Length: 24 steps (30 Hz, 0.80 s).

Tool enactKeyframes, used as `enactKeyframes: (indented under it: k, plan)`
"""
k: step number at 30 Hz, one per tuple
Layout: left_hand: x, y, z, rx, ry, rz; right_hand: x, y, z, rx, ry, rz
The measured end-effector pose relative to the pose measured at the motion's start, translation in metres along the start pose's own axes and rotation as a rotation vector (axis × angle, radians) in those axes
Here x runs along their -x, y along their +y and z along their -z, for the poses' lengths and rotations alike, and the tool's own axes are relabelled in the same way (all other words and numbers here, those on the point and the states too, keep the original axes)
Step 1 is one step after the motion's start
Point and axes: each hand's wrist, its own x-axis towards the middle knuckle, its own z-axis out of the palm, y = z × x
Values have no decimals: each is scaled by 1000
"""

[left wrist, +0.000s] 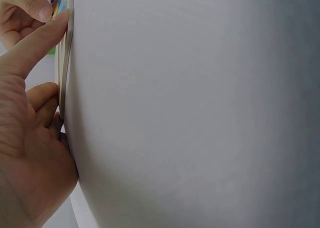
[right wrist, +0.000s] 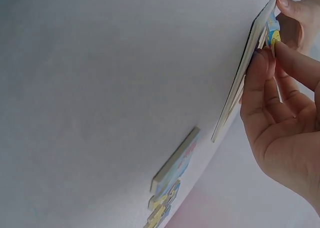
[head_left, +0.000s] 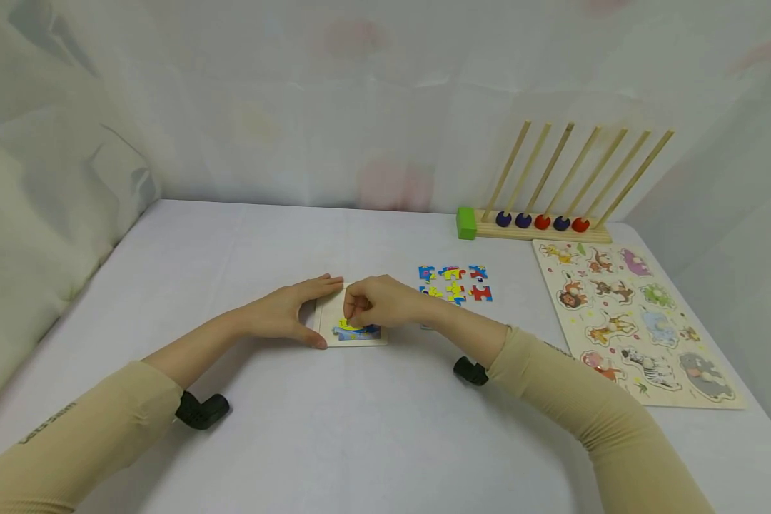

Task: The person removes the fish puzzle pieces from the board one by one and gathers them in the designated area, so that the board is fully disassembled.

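A small wooden jigsaw tray (head_left: 330,308) lies flat, with blue and yellow puzzle pieces (head_left: 360,333) along its near side. My left hand (head_left: 287,310) holds the tray from the left, thumb at the near corner and fingers along the far edge. Over the tray, my right hand (head_left: 379,303) pinches a yellow and blue puzzle piece (right wrist: 274,37) between thumb and index finger. From above, the fingers mostly hide this piece. In the left wrist view, the left thumb (left wrist: 47,33) rests along the tray's edge (left wrist: 65,68).
Loose jigsaw pieces (head_left: 455,291) lie in rows right of the tray, partly behind the right forearm. Farther right is an animal peg puzzle board (head_left: 581,321). A wooden bead rack (head_left: 546,227) with tall sticks and a green block (head_left: 466,223) stands at the back.
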Motion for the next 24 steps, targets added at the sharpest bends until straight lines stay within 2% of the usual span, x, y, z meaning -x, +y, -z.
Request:
enactKeyframes:
  k: [10, 17, 24]
  plan:
    - [1, -1, 0, 3, 6, -12, 3, 0, 11, -59, 13, 39]
    - [-1, -1, -1, -14, 9, -1, 18, 8, 35, -162, 26, -8]
    - [1, 2, -1, -12, 6, 9, 38, 26, 56, -120, 53, -40]
